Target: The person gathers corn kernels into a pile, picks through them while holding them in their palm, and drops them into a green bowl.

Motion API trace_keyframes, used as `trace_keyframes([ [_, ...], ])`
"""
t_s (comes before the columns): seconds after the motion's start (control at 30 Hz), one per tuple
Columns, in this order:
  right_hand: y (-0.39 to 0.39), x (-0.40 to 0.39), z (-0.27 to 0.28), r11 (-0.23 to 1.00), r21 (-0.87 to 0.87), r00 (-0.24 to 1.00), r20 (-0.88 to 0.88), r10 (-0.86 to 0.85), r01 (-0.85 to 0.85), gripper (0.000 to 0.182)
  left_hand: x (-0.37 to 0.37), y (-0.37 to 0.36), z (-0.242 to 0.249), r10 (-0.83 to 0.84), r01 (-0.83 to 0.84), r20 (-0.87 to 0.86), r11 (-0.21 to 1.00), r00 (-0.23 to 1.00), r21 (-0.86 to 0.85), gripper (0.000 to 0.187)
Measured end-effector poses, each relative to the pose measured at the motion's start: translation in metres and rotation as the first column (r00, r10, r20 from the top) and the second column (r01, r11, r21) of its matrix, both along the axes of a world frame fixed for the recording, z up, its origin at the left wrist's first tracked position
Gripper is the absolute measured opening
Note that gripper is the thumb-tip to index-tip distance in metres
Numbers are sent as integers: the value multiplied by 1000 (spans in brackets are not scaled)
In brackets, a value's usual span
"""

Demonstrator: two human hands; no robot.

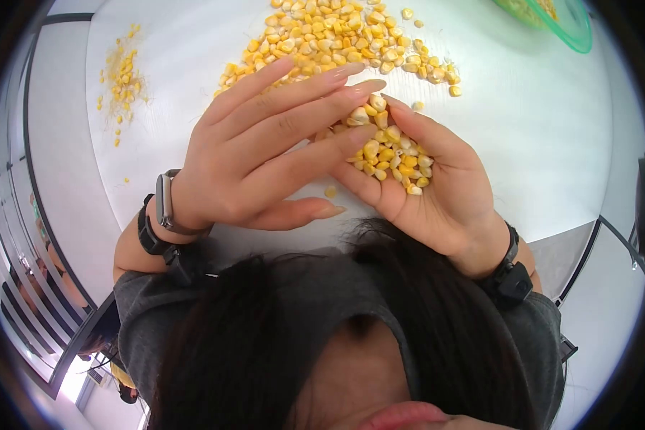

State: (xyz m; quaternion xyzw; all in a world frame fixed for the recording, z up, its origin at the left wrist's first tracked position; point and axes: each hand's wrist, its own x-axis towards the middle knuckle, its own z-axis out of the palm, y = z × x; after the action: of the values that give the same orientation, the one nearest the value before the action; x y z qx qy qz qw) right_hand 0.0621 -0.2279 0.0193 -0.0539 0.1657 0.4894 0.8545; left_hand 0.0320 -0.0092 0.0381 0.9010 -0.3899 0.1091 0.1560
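Note:
My right hand (448, 179) is cupped palm up, cradling a heap of yellow and whitish corn kernels (390, 154). My left hand (258, 154) reaches across from the left, back of the hand up and fingers stretched out. Its fingertips overlap the kernels and the fingers of my right hand, some of which are hidden beneath. Just beyond both hands, a large pile of loose corn kernels (322, 36) spreads over the white table (530, 150). One single kernel (330, 192) lies on the table below the gap between my hands.
A smaller scatter of kernels and corn silk (124, 72) lies at the far left of the table. At the top right stands a green-rimmed clear container (577, 32) with yellowish stuff inside. My left wrist carries a watch (165, 201) and a black strap; another black strap (512, 276) is on my right.

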Motion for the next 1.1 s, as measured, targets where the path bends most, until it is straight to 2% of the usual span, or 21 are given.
trace_keyframes([
  [0.07, 4, 0, 3, 1000, -22, 1000, 12, 9, -9, 36, -1, 4, -3, -5, 5, -8, 1000, 1000, -22, 50],
  [0.13, 5, -2, 5, 997, -81, 1000, -11, -1, 0, 36, -1, 5, -7, -26, 21, -31, 989, 999, -148, 46],
  [0.3, 10, -2, 9, 988, -154, 999, 30, 22, -17, 37, -3, 9, -3, 8, -34, -160, 987, 987, -157, 51],
  [0.47, 8, -1, 8, 988, -148, 999, 18, 43, -40, 40, 0, 11, -11, 27, -58, -148, 976, 989, -210, 49],
  [0.53, 8, 0, 8, 982, -182, 989, 120, 82, -60, 40, 4, 11, -13, 26, -35, -38, 969, 999, -246, 50],
  [0.6, 10, -2, 10, 969, -243, 990, 127, 67, -34, 40, 6, 8, -12, 32, -39, -31, 968, 999, -249, 54],
  [0.67, 7, -1, 7, 965, -239, 986, 97, 134, -108, 39, 7, 4, -16, 36, -38, -12, 961, 999, -273, 58],
  [0.77, 8, -4, 6, 936, -329, 980, 109, 168, -124, 40, 2, -1, -11, 39, -50, -64, 983, 997, -179, 60],
  [0.87, 6, -6, 9, 935, -323, 976, 108, 191, -147, 40, 3, -10, -9, 14, -48, -136, 967, 991, -250, 58],
  [0.9, -4, -2, 4, 962, -209, 980, 47, 191, -178, 40, 9, -21, -12, -20, -44, -177, 936, 984, -350, 57],
  [1.1, 0, -3, 2, 966, -190, 983, 9, 183, -178, 33, 3, -29, -18, 7, -121, -273, 907, 962, -403, 53],
])
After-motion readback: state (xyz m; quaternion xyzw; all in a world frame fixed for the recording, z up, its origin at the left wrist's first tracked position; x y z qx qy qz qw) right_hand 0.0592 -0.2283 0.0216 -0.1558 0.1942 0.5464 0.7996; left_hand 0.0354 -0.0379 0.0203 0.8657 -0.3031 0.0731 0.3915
